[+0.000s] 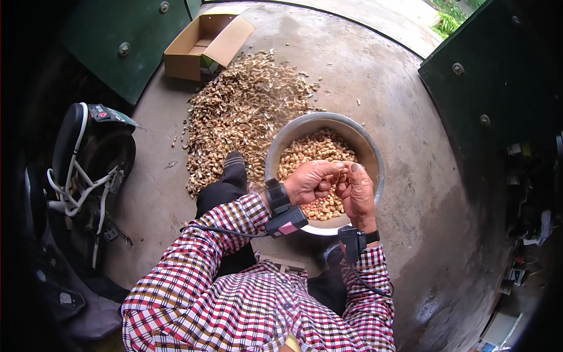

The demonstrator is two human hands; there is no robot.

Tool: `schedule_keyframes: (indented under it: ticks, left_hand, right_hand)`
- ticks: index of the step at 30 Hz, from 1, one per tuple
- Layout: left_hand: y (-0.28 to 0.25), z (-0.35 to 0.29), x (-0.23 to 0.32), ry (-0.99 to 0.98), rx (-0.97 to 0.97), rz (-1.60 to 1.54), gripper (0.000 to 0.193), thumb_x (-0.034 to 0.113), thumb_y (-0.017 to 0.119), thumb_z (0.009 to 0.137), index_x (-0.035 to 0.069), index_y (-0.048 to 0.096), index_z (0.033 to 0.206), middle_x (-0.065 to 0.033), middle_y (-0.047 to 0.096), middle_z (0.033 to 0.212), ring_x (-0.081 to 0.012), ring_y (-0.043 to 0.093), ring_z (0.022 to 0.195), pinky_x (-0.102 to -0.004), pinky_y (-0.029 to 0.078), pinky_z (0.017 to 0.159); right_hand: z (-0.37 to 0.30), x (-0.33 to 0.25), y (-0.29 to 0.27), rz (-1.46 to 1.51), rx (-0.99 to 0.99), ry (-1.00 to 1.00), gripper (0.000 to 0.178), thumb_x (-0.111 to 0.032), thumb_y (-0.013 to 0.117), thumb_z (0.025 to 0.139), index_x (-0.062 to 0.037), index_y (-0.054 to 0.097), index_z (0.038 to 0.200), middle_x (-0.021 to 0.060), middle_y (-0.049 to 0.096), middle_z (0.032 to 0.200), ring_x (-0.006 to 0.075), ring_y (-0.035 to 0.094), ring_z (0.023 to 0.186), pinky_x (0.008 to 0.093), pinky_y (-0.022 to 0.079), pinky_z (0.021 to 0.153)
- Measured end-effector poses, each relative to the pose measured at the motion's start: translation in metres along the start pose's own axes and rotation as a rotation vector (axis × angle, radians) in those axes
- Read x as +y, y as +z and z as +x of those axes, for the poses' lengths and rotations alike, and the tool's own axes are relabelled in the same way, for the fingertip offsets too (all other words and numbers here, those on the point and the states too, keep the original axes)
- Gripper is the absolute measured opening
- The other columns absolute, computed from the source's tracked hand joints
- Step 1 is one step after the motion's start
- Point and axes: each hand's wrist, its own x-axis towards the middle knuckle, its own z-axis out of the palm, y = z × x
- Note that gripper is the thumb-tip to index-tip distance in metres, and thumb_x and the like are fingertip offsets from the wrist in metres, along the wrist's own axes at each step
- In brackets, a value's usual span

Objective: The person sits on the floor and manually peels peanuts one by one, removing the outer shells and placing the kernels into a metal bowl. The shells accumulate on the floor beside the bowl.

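Observation:
My left hand (308, 183) and my right hand (359, 196) meet over a round metal basin (380, 170). Thumbs and fingers of both are pinched together at the tips. Between them is a small pale thing that looks like a peanut, mostly covered by the fingers. Unshelled peanuts (314, 146) fill the basin's far and middle part. Reddish shelled kernels (316, 209) show among them at the near side, below my hands. To the basin's left spreads a wide heap of peanut shells (246, 100), reaching my dark-socked foot (234, 167).
An open cardboard box (183, 66) stands at the heap's far edge. On the left is a cycle-like vehicle (73, 176) with a white frame. Green metal door panels (481, 88) flank the concrete floor (422, 193). Black devices (286, 220) with cables are strapped on my wrists.

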Motion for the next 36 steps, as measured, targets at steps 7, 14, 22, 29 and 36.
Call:
schedule_keyframes:
  ticks: [7,14,22,29,36]
  left_hand:
    - [-0.003,-0.001,-0.014,-0.098,0.057,0.057,0.027,0.034,0.051,0.086,0.012,0.047,0.072,0.0066,0.036,0.051,-0.0016,0.027,0.037,-0.0157,0.020,0.033]
    - [-0.008,0.000,-0.015,-0.072,0.042,0.180,0.031,0.037,0.047,0.087,0.011,0.049,0.072,0.0044,0.042,0.054,-0.0010,0.030,0.036,-0.0152,0.019,0.031]
    - [0.001,0.010,-0.019,-0.007,-0.017,0.157,0.035,0.038,0.051,0.085,0.005,0.058,0.074,-0.0052,0.057,0.059,-0.0025,0.036,0.035,-0.0147,0.024,0.030]
    - [0.010,0.009,-0.022,0.014,0.019,0.057,0.025,0.032,0.052,0.085,0.009,0.057,0.076,0.0044,0.040,0.050,-0.0019,0.027,0.035,-0.0168,0.018,0.030]
    - [0.020,0.016,-0.032,0.101,0.012,-0.003,0.027,0.029,0.053,0.084,0.009,0.055,0.067,0.0043,0.040,0.047,-0.0034,0.024,0.032,-0.0195,0.015,0.030]
  right_hand:
    - [-0.009,0.007,0.002,-0.275,0.078,-0.125,0.017,-0.020,0.053,0.087,-0.0029,0.057,0.085,-0.0019,0.055,0.066,0.0005,0.041,0.049,0.0142,0.032,0.043]
    - [-0.006,0.007,0.006,-0.306,0.044,-0.134,0.019,-0.020,0.050,0.088,-0.0036,0.057,0.083,0.0000,0.057,0.065,0.0019,0.043,0.051,0.0152,0.033,0.045]
    - [-0.007,-0.005,0.002,-0.330,0.054,-0.148,0.018,-0.019,0.049,0.089,-0.0029,0.054,0.085,-0.0001,0.056,0.069,0.0035,0.048,0.056,0.0153,0.035,0.047]
    - [-0.004,-0.006,-0.010,-0.276,0.032,-0.104,0.020,-0.020,0.049,0.089,-0.0011,0.054,0.089,0.0026,0.058,0.079,0.0066,0.053,0.068,0.0194,0.043,0.059]
    - [-0.003,-0.011,-0.011,-0.251,0.063,-0.126,0.018,-0.018,0.045,0.090,-0.0023,0.052,0.084,0.0017,0.056,0.073,0.0055,0.050,0.060,0.0179,0.040,0.051]
